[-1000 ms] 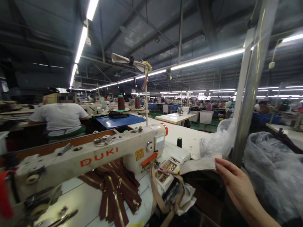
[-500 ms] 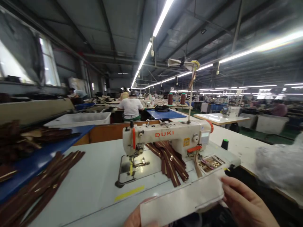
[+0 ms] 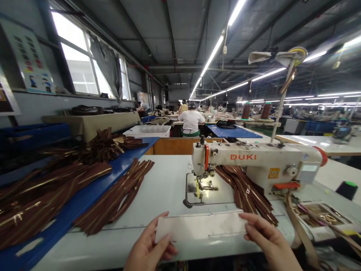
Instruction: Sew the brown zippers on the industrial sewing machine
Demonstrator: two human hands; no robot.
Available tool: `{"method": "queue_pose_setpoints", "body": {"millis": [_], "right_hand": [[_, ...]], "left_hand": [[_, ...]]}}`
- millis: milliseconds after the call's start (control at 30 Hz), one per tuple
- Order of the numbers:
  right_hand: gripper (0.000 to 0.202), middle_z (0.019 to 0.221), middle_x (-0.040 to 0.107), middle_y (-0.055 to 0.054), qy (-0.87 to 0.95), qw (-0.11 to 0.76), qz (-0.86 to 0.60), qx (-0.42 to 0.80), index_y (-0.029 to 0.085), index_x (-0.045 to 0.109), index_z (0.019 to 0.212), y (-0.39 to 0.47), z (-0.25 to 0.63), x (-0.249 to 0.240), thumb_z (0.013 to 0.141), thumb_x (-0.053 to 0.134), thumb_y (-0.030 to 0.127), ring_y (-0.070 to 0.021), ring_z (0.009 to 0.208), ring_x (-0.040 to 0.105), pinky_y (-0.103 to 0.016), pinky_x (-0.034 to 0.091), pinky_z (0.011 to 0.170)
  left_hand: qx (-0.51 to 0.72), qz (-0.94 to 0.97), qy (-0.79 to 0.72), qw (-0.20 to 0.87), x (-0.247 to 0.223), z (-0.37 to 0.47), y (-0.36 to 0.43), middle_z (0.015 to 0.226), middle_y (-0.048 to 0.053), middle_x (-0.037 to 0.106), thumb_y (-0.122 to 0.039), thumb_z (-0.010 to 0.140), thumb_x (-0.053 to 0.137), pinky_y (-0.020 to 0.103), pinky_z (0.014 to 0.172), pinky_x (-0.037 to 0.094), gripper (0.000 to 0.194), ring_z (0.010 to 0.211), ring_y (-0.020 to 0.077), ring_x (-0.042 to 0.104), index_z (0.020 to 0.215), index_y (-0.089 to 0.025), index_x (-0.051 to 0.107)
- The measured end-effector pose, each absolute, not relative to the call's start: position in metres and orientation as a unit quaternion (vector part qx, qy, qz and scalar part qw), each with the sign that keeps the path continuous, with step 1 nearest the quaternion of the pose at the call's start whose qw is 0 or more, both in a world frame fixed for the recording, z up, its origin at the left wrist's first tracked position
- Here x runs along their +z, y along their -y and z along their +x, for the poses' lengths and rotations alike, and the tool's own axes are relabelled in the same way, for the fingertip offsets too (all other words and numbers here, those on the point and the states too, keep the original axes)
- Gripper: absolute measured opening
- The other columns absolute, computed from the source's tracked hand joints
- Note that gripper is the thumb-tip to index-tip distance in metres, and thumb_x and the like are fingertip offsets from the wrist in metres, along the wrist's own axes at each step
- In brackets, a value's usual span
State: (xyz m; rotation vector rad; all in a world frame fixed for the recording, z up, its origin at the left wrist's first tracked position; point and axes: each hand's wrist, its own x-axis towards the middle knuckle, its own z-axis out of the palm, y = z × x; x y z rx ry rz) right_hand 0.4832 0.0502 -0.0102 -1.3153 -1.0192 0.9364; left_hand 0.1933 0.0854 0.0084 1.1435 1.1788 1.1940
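Between the two hands: an off-white fabric strip (image 3: pixel 200 227), stretched lengthwise and roughly level over the near edge of the pale sewing table (image 3: pixel 166 188). Left hand (image 3: pixel 150 244) closed in a pinch on one end, thumb across the near face, a finger behind. Right hand (image 3: pixel 267 235) pinching the opposite end near its upper corner, other fingers loosely bent. Short dark lines along the strip's edges. Ahead of both hands, DUKI sewing machine (image 3: pixel 242 156), needle end beyond the gap between them. Brown zippers (image 3: pixel 248 192) fanned beneath its arm, just past the right hand. Outward of the left hand, a second zipper bundle (image 3: pixel 115 203); farther out, more on a blue tabletop (image 3: pixel 63 226). Right of the right hand, tan strap (image 3: pixel 299 226), then a tray (image 3: pixel 318 235) of metal fittings.
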Motion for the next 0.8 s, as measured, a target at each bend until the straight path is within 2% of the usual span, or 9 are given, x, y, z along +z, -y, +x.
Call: {"method": "queue_pose_setpoints", "body": {"millis": [233,400,500,567,633,700,800], "right_hand": [[0.036,0.081,0.069,-0.004,0.486,0.541,-0.568,0.385,0.023,0.072,0.099,-0.065,0.479,-0.024,0.074,0.064,0.048,-0.0182,0.071,0.062,-0.028,0.05,0.07],[0.035,0.079,0.068,-0.005,0.54,0.494,-0.583,0.353,0.019,0.072,0.093,-0.08,0.473,-0.034,0.077,0.058,0.048,-0.02,0.07,0.063,-0.031,0.052,0.069],[0.029,0.099,0.067,-0.009,0.602,0.463,-0.586,0.282,0.02,0.071,0.093,-0.088,0.469,-0.04,0.083,0.052,0.04,-0.0233,0.091,0.063,-0.035,0.051,0.084],[0.028,0.118,0.059,-0.013,0.649,0.439,-0.587,0.204,0.02,0.068,0.101,-0.092,0.466,-0.044,0.084,0.049,0.033,-0.0262,0.11,0.056,-0.04,0.045,0.095],[0.031,0.132,0.048,-0.015,0.695,0.406,-0.581,0.125,0.02,0.063,0.11,-0.094,0.459,-0.045,0.085,0.047,0.027,-0.0291,0.122,0.046,-0.047,0.04,0.1],[0.036,0.14,0.041,-0.016,0.744,0.365,-0.555,0.075,0.019,0.058,0.118,-0.093,0.448,-0.041,0.084,0.047,0.022,-0.0302,0.129,0.038,-0.051,0.036,0.103],[0.046,0.139,0.043,-0.015,0.82,0.285,-0.487,0.09,0.019,0.051,0.127,-0.094,0.42,-0.026,0.081,0.051,0.018,-0.0295,0.129,0.037,-0.05,0.033,0.105]], "left_hand": [[0.496,0.494,-0.527,0.481,-0.016,0.181,-0.112,0.062,0.0,0.068,-0.054,0.066,0.07,0.029,0.059,0.052,0.081,0.06,0.0214,0.067,0.132,-0.014,0.043],[0.468,0.537,-0.534,0.456,-0.039,0.162,-0.13,0.072,0.0,0.069,-0.058,0.069,0.063,0.029,0.064,0.054,0.085,0.065,0.0204,0.068,0.139,-0.018,0.035],[0.454,0.541,-0.542,0.457,-0.041,0.152,-0.132,0.069,-0.001,0.068,-0.058,0.067,0.064,0.029,0.061,0.054,0.077,0.062,0.0207,0.068,0.131,-0.019,0.048],[0.438,0.535,-0.55,0.469,-0.037,0.149,-0.131,0.07,0.001,0.07,-0.055,0.062,0.068,0.03,0.06,0.055,0.064,0.062,0.0225,0.068,0.115,-0.019,0.062],[0.423,0.528,-0.553,0.485,-0.031,0.149,-0.128,0.077,0.004,0.073,-0.051,0.059,0.073,0.032,0.063,0.057,0.051,0.068,0.0248,0.069,0.099,-0.02,0.069],[0.427,0.522,-0.549,0.494,-0.025,0.152,-0.122,0.088,0.006,0.074,-0.046,0.056,0.076,0.034,0.07,0.057,0.046,0.076,0.0261,0.07,0.094,-0.021,0.071],[0.426,0.528,-0.534,0.505,-0.017,0.16,-0.108,0.097,0.007,0.072,-0.043,0.054,0.079,0.034,0.078,0.056,0.049,0.083,0.0262,0.069,0.097,-0.022,0.07]]}}
